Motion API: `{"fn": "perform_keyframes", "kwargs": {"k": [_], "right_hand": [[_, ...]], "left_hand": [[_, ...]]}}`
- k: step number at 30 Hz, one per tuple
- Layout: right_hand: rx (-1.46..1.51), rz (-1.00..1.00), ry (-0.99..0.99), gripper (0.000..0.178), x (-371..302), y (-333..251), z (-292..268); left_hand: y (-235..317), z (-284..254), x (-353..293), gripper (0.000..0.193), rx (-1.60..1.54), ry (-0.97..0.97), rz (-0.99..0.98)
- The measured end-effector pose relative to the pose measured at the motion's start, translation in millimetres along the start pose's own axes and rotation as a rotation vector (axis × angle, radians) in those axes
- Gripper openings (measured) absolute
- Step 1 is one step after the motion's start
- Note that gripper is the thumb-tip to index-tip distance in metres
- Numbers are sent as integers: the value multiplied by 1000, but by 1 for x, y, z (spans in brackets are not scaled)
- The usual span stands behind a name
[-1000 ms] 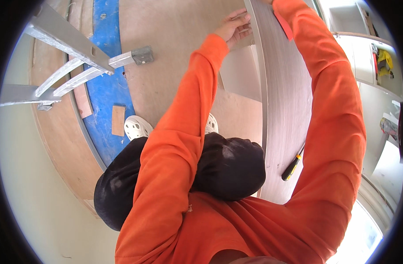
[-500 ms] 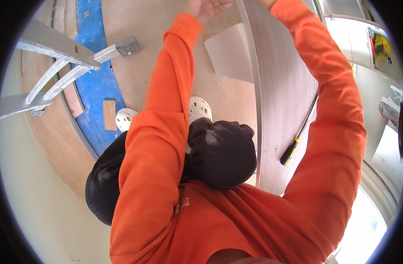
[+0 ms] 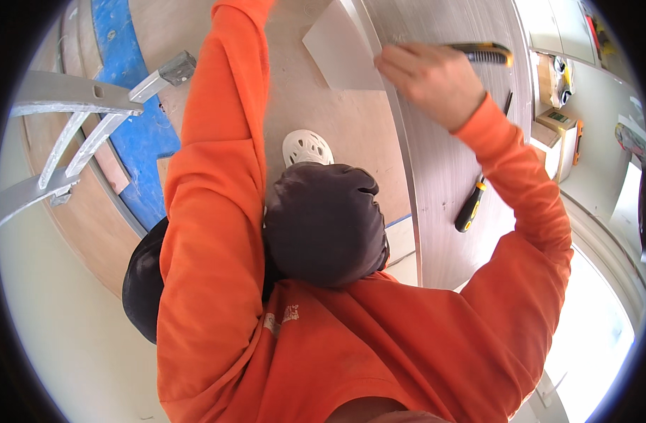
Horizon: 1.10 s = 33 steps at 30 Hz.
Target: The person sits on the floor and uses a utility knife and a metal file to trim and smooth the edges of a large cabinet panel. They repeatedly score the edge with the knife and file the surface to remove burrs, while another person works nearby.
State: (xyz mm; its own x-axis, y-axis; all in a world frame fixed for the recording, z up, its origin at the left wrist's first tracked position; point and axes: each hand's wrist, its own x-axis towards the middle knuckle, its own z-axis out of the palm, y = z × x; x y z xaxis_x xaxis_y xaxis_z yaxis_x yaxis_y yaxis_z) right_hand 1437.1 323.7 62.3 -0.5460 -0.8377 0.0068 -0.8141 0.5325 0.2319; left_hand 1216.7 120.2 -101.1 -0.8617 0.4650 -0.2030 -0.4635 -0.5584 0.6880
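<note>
My right hand point(image 3: 436, 79) is closed, its fingers bent and pointing left above the edge of a long grey wood-grain board point(image 3: 443, 176). A black and yellow utility knife point(image 3: 482, 53) sticks out to the right from under it; its front end is hidden by the fingers. On the same board lies a screwdriver point(image 3: 470, 209) with a black and yellow handle, its shaft partly covered by my right forearm. My left arm point(image 3: 221, 120) reaches up past the top edge, so the left hand is out of sight.
A metal ladder point(image 3: 90, 95) stands at the left, beside a blue strip point(image 3: 136, 92) on the floor. Left of the board's far end is a white sheet point(image 3: 344, 53). White cabinets with boxes point(image 3: 559, 134) stand at the right. My white shoe point(image 3: 307, 148) shows below.
My right hand has come back into view over the board, now with the utility knife. My left hand has gone out past the top edge. The whole view has shifted.
</note>
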Motion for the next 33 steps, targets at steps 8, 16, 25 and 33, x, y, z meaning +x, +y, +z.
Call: {"fn": "perform_keyframes", "kwargs": {"k": [8, 16, 25, 33], "right_hand": [[-2, -4, -203, 21, -75, -78, -37], [137, 34, 2, 35, -6, -4, -70], [137, 194, 148, 16, 179, 173, 31], [159, 284, 95, 18, 243, 213, 62]], "left_hand": [[9, -4, 0, 29, 196, -76, 73], [6, 21, -15, 33, 104, -60, 88], [-15, 58, -79, 39, 152, 2, 43], [-13, 64, -79, 34, 221, 51, -5]]}}
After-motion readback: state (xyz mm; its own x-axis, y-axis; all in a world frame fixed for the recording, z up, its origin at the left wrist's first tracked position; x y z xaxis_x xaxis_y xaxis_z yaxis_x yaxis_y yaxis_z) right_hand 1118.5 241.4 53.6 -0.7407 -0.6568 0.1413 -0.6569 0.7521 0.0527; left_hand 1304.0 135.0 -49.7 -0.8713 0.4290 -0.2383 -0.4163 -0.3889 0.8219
